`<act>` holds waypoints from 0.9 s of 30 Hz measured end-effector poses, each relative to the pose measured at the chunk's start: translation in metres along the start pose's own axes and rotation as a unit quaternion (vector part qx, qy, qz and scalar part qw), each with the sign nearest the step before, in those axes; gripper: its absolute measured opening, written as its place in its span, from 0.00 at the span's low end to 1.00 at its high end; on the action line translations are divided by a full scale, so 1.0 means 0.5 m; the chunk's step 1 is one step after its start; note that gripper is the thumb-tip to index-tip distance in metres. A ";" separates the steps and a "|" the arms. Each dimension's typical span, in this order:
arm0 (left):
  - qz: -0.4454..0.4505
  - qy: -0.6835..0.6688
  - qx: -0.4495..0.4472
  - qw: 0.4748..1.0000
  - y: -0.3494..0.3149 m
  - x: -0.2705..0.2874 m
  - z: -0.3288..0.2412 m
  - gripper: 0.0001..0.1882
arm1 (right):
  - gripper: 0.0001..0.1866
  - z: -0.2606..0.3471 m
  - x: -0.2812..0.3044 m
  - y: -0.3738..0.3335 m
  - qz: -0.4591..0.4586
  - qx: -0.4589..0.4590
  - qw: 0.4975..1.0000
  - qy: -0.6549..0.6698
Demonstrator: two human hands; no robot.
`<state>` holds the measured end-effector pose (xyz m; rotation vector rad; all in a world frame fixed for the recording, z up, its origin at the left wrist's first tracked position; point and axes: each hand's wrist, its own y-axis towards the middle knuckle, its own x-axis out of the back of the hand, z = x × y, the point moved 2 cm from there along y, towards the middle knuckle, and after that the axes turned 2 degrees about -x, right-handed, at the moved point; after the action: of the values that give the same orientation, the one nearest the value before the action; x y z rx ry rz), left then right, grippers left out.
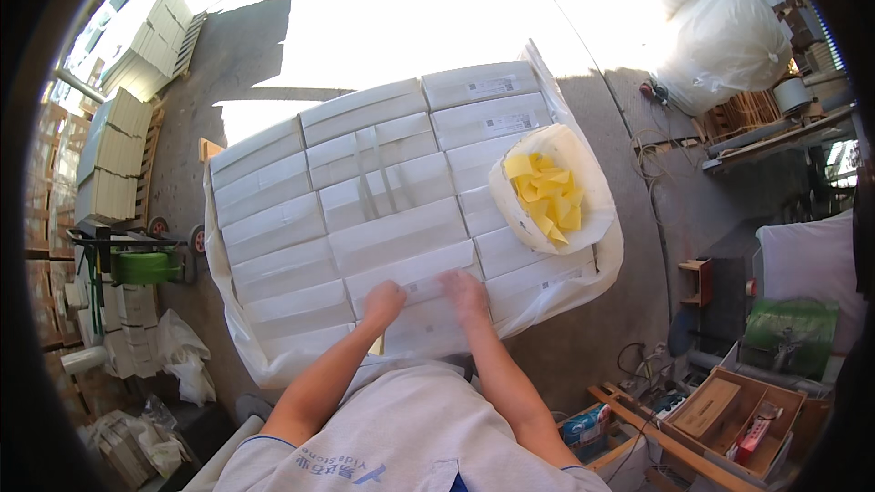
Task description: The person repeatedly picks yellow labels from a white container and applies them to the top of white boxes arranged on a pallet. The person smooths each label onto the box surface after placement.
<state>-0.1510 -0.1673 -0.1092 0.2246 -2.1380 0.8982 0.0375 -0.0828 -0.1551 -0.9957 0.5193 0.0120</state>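
Several long white cardboard boxes (387,169) lie in rows in front of me, with loose white plastic sheeting (239,333) around the edges of the stack. Over the near middle box, my left hand (386,302) is curled closed; whatever its fingers hold, if anything, is hidden. My right hand (466,294) is beside it at the same box, near a small printed label, its fingers smeared by motion. A cut-open white tub (597,184) rests on the right-hand boxes, filled with yellow paper slips (550,196). Below my left hand shows a small yellowish piece (377,344).
Stacked pale slabs (114,159) stand on pallets at the left, near a green-wheeled cart (146,266). A wooden tray (729,419) with a red-and-white box is at lower right. Cables trail over the floor at right, below a big plastic-wrapped bundle (725,46).
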 end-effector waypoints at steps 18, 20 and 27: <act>-0.035 -0.209 0.048 0.976 -0.041 0.043 0.199 0.16 | 0.25 -0.169 -0.137 -0.018 0.217 -0.114 0.955 -0.170; -0.025 -0.223 0.050 0.973 -0.044 0.039 0.203 0.17 | 0.24 -0.177 -0.134 -0.018 0.232 -0.152 0.948 -0.155; -0.012 -0.285 0.064 0.956 -0.038 0.020 0.208 0.18 | 0.22 -0.015 -0.010 0.011 0.102 -0.040 0.994 0.001</act>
<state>-0.2123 -0.2494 -0.1375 0.6398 -2.5933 1.0497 0.0285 -0.0848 -0.1606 -1.0177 0.6238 0.2159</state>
